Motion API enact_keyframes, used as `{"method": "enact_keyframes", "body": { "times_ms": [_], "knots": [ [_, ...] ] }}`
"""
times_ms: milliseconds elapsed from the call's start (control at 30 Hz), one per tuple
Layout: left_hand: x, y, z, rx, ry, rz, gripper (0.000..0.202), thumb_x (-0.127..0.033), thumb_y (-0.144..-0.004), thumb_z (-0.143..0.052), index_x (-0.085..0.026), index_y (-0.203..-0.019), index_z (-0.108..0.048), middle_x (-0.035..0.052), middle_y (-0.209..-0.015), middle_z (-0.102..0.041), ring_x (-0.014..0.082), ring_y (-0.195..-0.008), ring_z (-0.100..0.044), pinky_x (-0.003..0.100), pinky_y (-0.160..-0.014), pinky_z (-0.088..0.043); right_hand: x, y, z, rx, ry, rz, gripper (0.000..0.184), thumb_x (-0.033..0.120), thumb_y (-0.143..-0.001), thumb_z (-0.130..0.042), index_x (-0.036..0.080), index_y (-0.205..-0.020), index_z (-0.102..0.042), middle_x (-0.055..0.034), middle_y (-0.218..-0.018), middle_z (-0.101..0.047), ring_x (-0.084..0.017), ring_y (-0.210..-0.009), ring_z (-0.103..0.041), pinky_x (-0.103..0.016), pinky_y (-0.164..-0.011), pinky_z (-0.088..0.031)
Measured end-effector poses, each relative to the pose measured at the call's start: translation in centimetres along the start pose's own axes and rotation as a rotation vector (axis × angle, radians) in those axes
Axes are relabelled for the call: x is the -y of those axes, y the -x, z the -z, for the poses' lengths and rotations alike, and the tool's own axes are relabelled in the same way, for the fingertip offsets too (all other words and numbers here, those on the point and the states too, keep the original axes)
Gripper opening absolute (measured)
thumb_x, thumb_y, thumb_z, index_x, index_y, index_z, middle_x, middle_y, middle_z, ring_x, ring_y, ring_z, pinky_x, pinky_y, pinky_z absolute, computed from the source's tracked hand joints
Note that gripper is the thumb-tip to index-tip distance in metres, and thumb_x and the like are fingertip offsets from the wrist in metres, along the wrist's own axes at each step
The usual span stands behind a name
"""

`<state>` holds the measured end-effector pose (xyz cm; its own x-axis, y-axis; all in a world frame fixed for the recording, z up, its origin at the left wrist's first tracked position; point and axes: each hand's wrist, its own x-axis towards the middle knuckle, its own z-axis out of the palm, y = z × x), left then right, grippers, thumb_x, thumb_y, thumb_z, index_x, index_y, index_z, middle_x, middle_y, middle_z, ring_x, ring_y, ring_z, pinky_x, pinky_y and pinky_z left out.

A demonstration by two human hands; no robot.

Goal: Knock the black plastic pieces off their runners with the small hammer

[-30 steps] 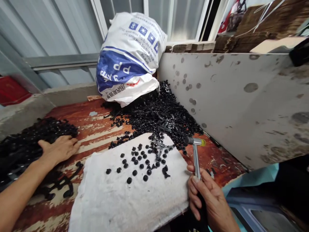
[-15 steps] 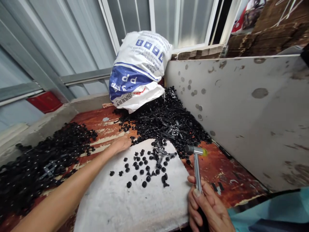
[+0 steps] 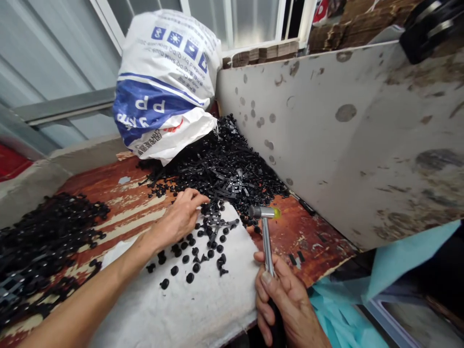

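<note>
Black parts (image 3: pixel 190 278) lie scattered on the white cloth (image 3: pixel 188 311), where the left hand (image 3: pixel 184 212) bends over the far edge, fingers curled; whether they pinch anything I can't tell. The right hand (image 3: pixel 284 297) is wrapped round the hammer (image 3: pixel 267 241).

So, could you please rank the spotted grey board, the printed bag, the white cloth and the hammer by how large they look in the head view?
1. Spotted grey board
2. Printed bag and white cloth: too close to rank, as the cloth is nearer the camera and partly hidden.
3. Hammer
</note>
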<state>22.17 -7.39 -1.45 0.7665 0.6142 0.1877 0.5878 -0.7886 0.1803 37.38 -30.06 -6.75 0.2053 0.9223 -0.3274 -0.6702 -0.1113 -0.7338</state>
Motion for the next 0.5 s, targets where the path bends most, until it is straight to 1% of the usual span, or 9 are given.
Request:
{"method": "enact_keyframes", "body": {
  "times_ms": [33,67,100,167,233,267,333,433,500],
  "knots": [
    [-0.7,0.3,-0.1,0.022,-0.001,-0.056,0.040,-0.012,-0.085,-0.038,-0.024,-0.114,-0.062,0.0084,-0.116,-0.058,0.0245,-0.108,-0.054,0.041,-0.095,-0.045,0.0,0.0,0.1,0.006,0.001,-0.002,0.059,0.059,-0.078,-0.076,0.021,-0.114,-0.050,0.0103,-0.062,-0.051,-0.003,-0.038,-0.043,-0.015,-0.035,-0.043],
    [-1.4,0.6,-0.1,0.037,-0.001,-0.065,0.038,-0.013,-0.085,-0.039,-0.024,-0.113,-0.062,0.0084,-0.115,-0.058,0.0244,-0.107,-0.055,0.040,-0.093,-0.045,0.0,0.0,0.1,0.013,0.001,-0.005,0.058,0.059,-0.078,-0.076,0.021,-0.114,-0.050,0.0104,-0.062,-0.051,-0.003,-0.037,-0.044,-0.015,-0.035,-0.043],
    [-2.0,0.7,-0.1,0.040,-0.004,-0.018,0.032,-0.015,-0.086,-0.040,-0.022,-0.110,-0.061,0.0086,-0.111,-0.060,0.0243,-0.103,-0.056,0.039,-0.090,-0.046,0.0,0.0,0.2,0.019,0.000,-0.006,0.057,0.058,-0.079,-0.075,0.021,-0.114,-0.049,0.0106,-0.062,-0.050,-0.003,-0.037,-0.044,-0.015,-0.035,-0.042],
    [-3.0,0.6,0.2,0.052,0.004,0.198,0.019,-0.026,-0.089,-0.042,-0.020,-0.100,-0.057,0.0064,-0.092,-0.062,0.0228,-0.086,-0.059,0.037,-0.078,-0.046,-0.2,-0.2,0.3,0.030,-0.004,-0.006,0.055,0.056,-0.082,-0.074,0.021,-0.115,-0.048,0.0109,-0.061,-0.050,-0.004,-0.037,-0.045,-0.015,-0.035,-0.043],
    [-3.8,0.6,0.7,0.111,0.039,0.421,0.017,-0.036,-0.091,-0.042,-0.021,-0.094,-0.051,0.0008,-0.074,-0.060,0.0203,-0.069,-0.057,0.033,-0.066,-0.042,-0.6,-0.5,0.5,0.059,-0.021,0.003,0.054,0.056,-0.083,-0.072,0.021,-0.115,-0.047,0.0114,-0.060,-0.049,-0.004,-0.036,-0.043,-0.015,-0.034,-0.042],
    [-4.3,0.6,0.9,0.154,0.056,0.485,0.018,-0.038,-0.092,-0.041,-0.022,-0.094,-0.050,-0.0015,-0.070,-0.059,0.0194,-0.065,-0.057,0.032,-0.062,-0.040,-0.8,-0.7,0.6,0.083,-0.034,0.012,0.054,0.057,-0.083,-0.071,0.021,-0.115,-0.047,0.0117,-0.059,-0.048,-0.004,-0.035,-0.042,-0.015,-0.033,-0.041],
    [-5.4,0.9,1.2,0.226,0.054,0.529,0.017,-0.039,-0.092,-0.043,-0.024,-0.098,-0.049,-0.0039,-0.070,-0.062,0.0188,-0.064,-0.058,0.030,-0.060,-0.037,-1.0,-0.9,0.7,0.126,-0.059,0.031,0.055,0.059,-0.083,-0.070,0.022,-0.115,-0.046,0.0121,-0.059,-0.048,-0.003,-0.034,-0.040,-0.014,-0.032,-0.040],
    [-7.5,1.2,1.2,0.258,-0.073,0.538,0.020,-0.040,-0.090,-0.050,-0.026,-0.105,-0.048,-0.0045,-0.078,-0.069,0.0201,-0.070,-0.063,0.031,-0.063,-0.036,-0.6,-0.9,0.8,0.136,-0.049,0.031,0.055,0.059,-0.083,-0.070,0.022,-0.115,-0.046,0.0117,-0.060,-0.049,-0.003,-0.036,-0.041,-0.014,-0.033,-0.041],
    [-8.5,1.0,0.7,0.276,-0.160,0.524,0.021,-0.040,-0.090,-0.052,-0.026,-0.105,-0.049,-0.0031,-0.084,-0.072,0.0225,-0.077,-0.066,0.032,-0.065,-0.036,0.0,-0.7,0.7,0.129,-0.040,0.023,0.056,0.059,-0.081,-0.072,0.021,-0.114,-0.046,0.0119,-0.060,-0.049,-0.003,-0.037,-0.042,-0.014,-0.034,-0.043]
  ]
}}
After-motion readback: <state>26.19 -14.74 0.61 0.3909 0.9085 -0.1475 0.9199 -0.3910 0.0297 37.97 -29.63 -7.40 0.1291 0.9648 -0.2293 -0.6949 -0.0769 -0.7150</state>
